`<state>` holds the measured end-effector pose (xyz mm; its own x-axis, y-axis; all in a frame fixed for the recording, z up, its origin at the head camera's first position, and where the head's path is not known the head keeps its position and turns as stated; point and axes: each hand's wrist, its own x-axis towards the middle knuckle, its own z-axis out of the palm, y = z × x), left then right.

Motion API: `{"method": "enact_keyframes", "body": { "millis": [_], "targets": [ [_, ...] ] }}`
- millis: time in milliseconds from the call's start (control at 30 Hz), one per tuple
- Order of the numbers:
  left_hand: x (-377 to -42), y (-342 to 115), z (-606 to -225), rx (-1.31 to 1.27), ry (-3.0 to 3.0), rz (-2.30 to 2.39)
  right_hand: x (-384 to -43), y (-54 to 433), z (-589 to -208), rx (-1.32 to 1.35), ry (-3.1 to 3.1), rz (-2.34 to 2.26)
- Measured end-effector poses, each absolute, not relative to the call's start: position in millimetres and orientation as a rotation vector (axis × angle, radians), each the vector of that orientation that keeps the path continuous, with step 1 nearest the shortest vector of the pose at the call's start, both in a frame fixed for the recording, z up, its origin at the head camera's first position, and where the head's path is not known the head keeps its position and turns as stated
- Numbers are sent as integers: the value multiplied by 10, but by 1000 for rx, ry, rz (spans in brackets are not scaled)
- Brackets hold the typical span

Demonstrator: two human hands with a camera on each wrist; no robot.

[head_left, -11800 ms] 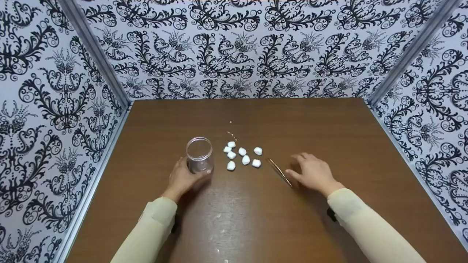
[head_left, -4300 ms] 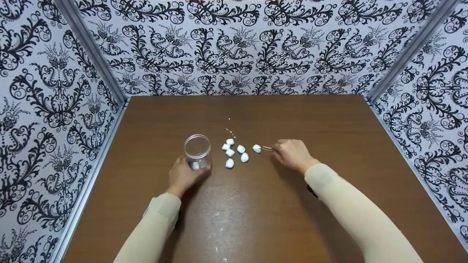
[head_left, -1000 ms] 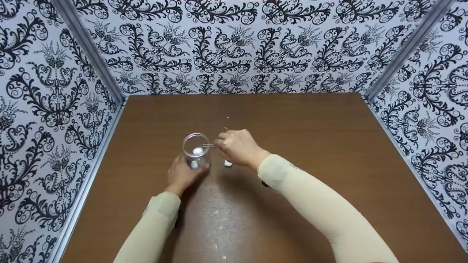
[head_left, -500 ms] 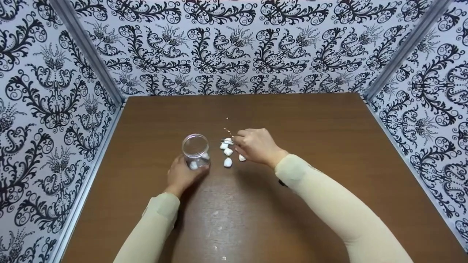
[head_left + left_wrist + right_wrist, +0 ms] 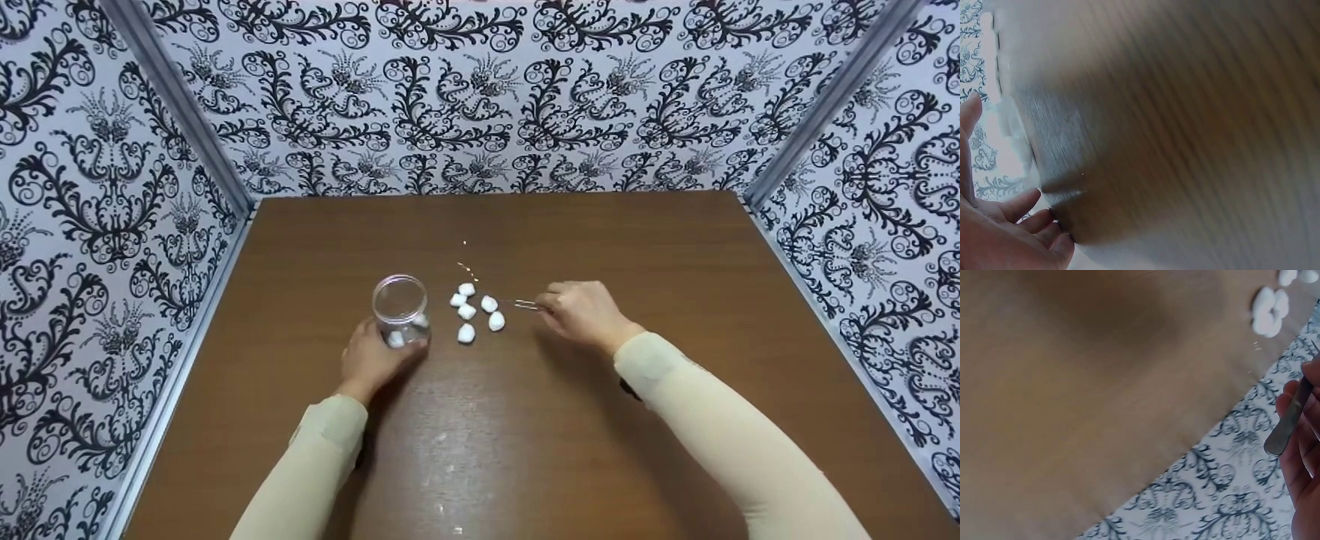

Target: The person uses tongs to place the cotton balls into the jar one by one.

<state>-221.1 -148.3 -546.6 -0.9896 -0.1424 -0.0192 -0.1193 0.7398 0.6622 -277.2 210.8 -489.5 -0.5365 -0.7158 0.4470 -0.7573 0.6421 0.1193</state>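
Wrapped a curled left hand (image 5: 373, 360) round an upright, clear cylindrical jar (image 5: 400, 300); right of the jar, past six rounded white cotton balls (image 5: 466, 334), pinched slim silver metal tweezers (image 5: 1286, 424) in the right hand (image 5: 583, 313).

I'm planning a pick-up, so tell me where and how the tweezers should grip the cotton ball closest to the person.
Probably across its middle, coming from the right: this cotton ball is rounded and sits apart from the others, the clear jar stands to its left, and the right hand holds the tweezers over on that right side.
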Motion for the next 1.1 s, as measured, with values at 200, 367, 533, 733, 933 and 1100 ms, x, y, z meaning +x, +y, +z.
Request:
{"method": "enact_keyframes", "body": {
  "millis": [200, 367, 533, 733, 933, 1100],
  "targets": [
    [-2214, -1490, -5464, 207, -2918, -1114, -2757, 2225, -4961, 1116, -2458, 101],
    [-2221, -1490, -5472, 205, -2926, -1087, -2746, 2258, -4997, 1116, -2479, 96],
    [-2234, -1492, -5493, 209, -2929, -1065, -2736, 2250, -5031, 1128, -2492, 114],
    [-2230, -1492, -5488, 221, -2928, -1066, -2732, 2235, -5062, 1144, -2491, 106],
    [-2218, -1492, -5472, 223, -2925, -1078, -2744, 2236, -5063, 1146, -2467, 126],
    [-2217, -1496, -5458, 210, -2933, -1071, -2745, 2231, -5069, 1155, -2487, 121]
  ]
}}
